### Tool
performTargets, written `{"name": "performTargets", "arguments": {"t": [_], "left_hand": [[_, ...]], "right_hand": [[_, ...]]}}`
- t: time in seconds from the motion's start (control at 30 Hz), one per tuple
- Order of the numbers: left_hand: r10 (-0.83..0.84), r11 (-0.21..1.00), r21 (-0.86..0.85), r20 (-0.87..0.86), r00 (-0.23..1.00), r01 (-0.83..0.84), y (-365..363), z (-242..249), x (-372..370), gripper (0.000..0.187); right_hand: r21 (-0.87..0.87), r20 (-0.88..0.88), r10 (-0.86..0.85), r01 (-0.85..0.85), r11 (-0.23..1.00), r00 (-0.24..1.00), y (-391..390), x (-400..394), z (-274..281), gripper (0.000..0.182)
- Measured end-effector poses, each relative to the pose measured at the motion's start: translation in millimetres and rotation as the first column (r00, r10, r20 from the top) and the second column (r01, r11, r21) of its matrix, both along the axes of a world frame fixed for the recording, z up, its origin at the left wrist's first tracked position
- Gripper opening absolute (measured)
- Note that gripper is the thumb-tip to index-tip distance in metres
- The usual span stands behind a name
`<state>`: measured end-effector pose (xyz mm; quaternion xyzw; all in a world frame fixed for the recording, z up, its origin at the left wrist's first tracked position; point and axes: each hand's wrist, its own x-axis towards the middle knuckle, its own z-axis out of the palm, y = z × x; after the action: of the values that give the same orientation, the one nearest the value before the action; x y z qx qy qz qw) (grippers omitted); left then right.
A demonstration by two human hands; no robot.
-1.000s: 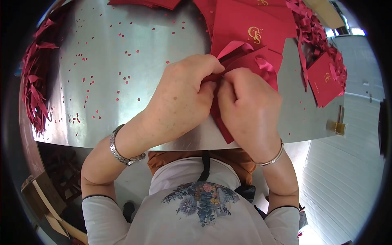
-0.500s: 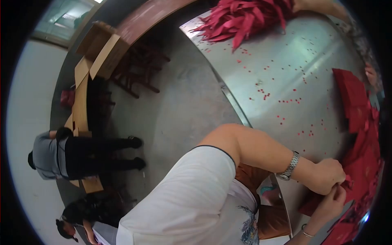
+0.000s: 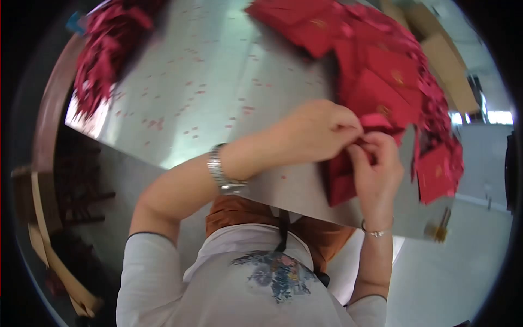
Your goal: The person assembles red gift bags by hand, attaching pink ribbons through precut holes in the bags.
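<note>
Both hands, left hand and right hand, pinch a red ribbon at the red envelope on the table's near edge, apparently mid-tying; tightening evenly seems required next.

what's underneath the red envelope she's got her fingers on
The red envelope lies on the metal table, its lower corner near the table's front edge. Both hands, left and right, pinch a ribbon at its top. More red envelopes overlap behind; anything beneath is covered.
</note>
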<state>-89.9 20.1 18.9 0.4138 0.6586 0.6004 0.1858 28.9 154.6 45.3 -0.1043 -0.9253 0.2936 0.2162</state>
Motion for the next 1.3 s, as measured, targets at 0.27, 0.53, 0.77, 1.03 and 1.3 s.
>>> {"name": "performTargets", "arguments": {"t": [0.27,0.53,0.77,1.03,1.3], "left_hand": [[-0.326,0.908,-0.226,0.150,0.934,0.353,-3.9,21.9,-24.0,0.016],[-0.152,0.978,-0.200,-0.465,0.872,0.064,-2.8,5.0,-11.1,0.011],[-0.101,0.967,-0.248,-0.558,0.824,-0.049,-5.2,-1.3,-8.5,0.010],[-0.104,0.939,-0.309,-0.667,0.738,-0.147,-4.5,-9.8,-18.6,0.006],[0.416,0.834,-0.176,-0.422,0.806,-0.523,-8.4,-5.6,-44.1,0.024]], "right_hand": [[0.053,-0.046,0.106,-0.104,0.993,0.993,0.2,11.3,-2.2,0.026],[0.391,-0.030,0.167,-0.142,0.909,0.986,-8.3,10.5,-2.8,0.034],[0.631,-0.089,0.233,-0.127,0.766,0.968,-6.3,42.9,4.5,0.038],[0.231,0.255,-0.045,-0.016,0.973,0.966,26.0,73.1,-35.7,0.102],[0.240,0.267,-0.036,-0.030,0.970,0.963,30.1,75.2,-37.5,0.085]]}}
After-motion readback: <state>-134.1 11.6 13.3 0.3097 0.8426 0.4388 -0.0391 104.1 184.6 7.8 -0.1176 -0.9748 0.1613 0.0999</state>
